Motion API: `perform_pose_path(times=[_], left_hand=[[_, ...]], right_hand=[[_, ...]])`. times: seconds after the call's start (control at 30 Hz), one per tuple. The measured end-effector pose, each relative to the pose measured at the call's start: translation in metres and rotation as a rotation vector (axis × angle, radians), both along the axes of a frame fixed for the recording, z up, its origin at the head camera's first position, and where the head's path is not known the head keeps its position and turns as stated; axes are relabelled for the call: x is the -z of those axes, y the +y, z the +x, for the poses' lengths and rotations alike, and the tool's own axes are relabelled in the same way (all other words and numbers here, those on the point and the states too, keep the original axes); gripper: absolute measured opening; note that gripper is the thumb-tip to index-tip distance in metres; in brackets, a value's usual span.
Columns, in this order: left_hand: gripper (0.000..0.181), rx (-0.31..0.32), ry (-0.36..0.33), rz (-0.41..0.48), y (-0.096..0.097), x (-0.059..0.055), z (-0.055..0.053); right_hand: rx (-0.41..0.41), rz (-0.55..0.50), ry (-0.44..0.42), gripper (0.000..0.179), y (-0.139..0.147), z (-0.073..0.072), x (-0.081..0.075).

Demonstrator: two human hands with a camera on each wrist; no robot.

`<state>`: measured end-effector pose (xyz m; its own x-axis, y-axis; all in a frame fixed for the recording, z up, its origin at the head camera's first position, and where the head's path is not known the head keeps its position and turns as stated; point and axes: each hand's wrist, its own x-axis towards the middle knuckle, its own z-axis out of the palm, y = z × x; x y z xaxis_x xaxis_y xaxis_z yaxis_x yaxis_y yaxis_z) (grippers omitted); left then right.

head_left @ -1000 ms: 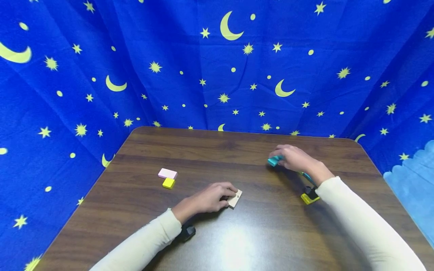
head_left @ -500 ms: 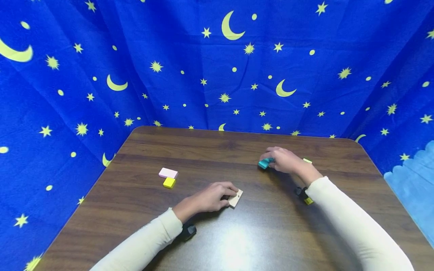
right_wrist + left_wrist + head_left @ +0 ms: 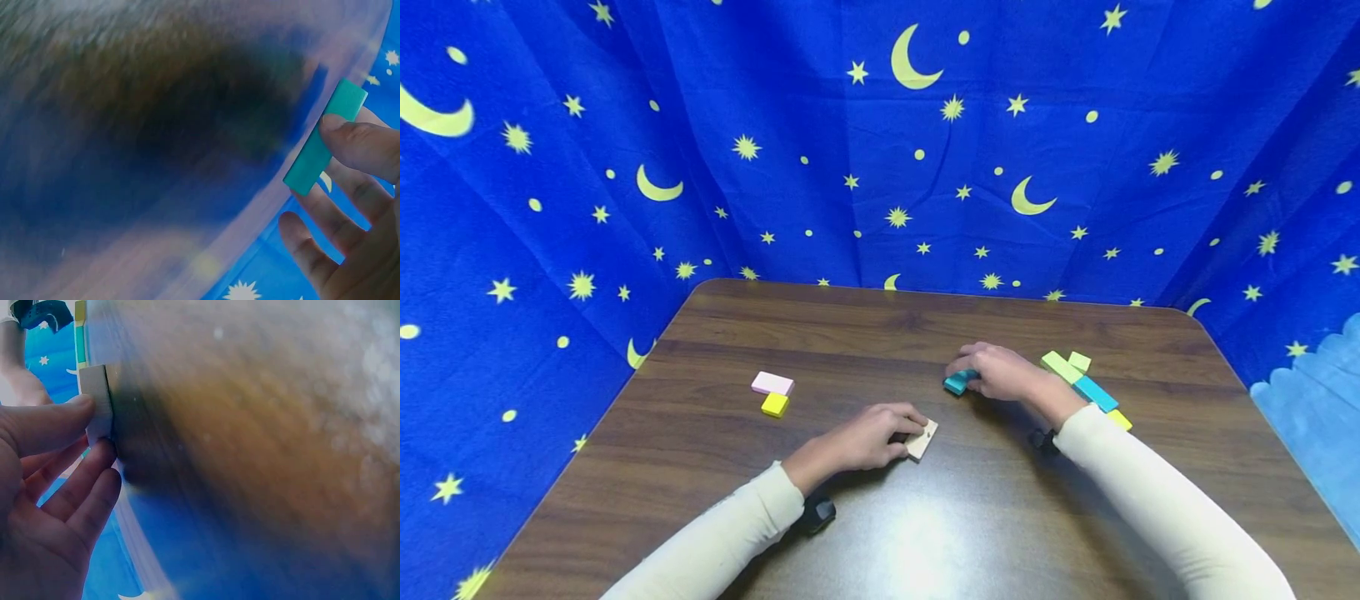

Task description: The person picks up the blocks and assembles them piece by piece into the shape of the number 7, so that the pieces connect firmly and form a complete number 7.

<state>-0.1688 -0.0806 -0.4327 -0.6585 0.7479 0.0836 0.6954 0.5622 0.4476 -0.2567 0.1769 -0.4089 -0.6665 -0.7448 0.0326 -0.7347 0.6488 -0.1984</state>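
My left hand [image 3: 868, 437] pinches a pale wooden block [image 3: 922, 439] that lies flat on the table near its middle. In the left wrist view the thumb sits on one face of this pale block [image 3: 97, 394], with fingertips at its lower end. My right hand [image 3: 1000, 372] holds a teal block [image 3: 958, 382] to the right of and beyond the pale one. The right wrist view shows the teal block [image 3: 326, 137] between thumb and fingers, its two ends sticking out. A gap separates the two held blocks.
On the left lie a pink block [image 3: 772, 383] and a yellow block [image 3: 775, 405], close together. Beyond the right forearm are a lime block [image 3: 1062, 367], a small pale-green block [image 3: 1080, 362], a blue block [image 3: 1096, 393] and another yellow block [image 3: 1120, 419]. A patterned blue curtain [image 3: 820, 125] hangs behind the table.
My right hand has moved left and toward me with the teal block, closer to the pale block. The blocks behind its forearm have come into view. The left hand has stayed put.
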Motion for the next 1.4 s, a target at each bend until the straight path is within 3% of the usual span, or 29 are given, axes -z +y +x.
perform_pose_path(times=[0.27, 0.53, 0.7, 0.97, 1.4], left_hand=[[0.033, 0.006, 0.001, 0.004, 0.000, 0.002, 0.001], [0.033, 0.008, -0.003, 0.020, 0.001, 0.001, 0.002], [0.034, -0.013, -0.041, -0.002, 0.002, -0.001, 0.003], [0.035, -0.036, -0.076, -0.029, 0.003, -0.003, 0.002], [0.033, -0.018, -0.021, 0.012, 0.005, -0.003, 0.001]], right_hand=[[-0.036, -0.014, 0.000, 0.037, -0.006, 0.003, 0.011], [0.016, -0.060, -0.008, 0.036, -0.002, 0.004, 0.017], [-0.040, -0.091, -0.047, 0.033, -0.005, 0.006, 0.017], [-0.046, -0.096, -0.047, 0.033, -0.008, 0.009, 0.013], [-0.090, -0.106, -0.056, 0.032, -0.014, 0.014, 0.016]])
